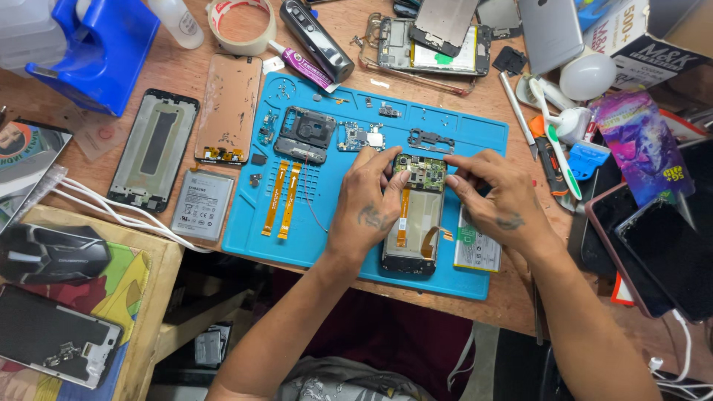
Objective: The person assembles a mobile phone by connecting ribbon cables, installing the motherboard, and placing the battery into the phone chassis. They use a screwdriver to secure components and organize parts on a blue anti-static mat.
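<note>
An opened phone body [413, 223] lies lengthwise on the blue work mat [475, 126], its green circuit board [420, 171] exposed at the top and an orange flex cable down its middle. My left hand [368, 204] rests on the phone's left side, fingertips pressing at the board's left edge. On the other side my right hand [494, 197] has its fingers pinched at the board's right edge. Neither hand holds a tool.
On the mat lie two orange flex strips [282, 199], a camera frame part [303, 134], small boards [360, 137] and a battery [475, 249]. A phone frame [152, 148], a copper-toned panel [229, 108] and another battery [202, 204] lie left. Tools, phones and boxes crowd the right.
</note>
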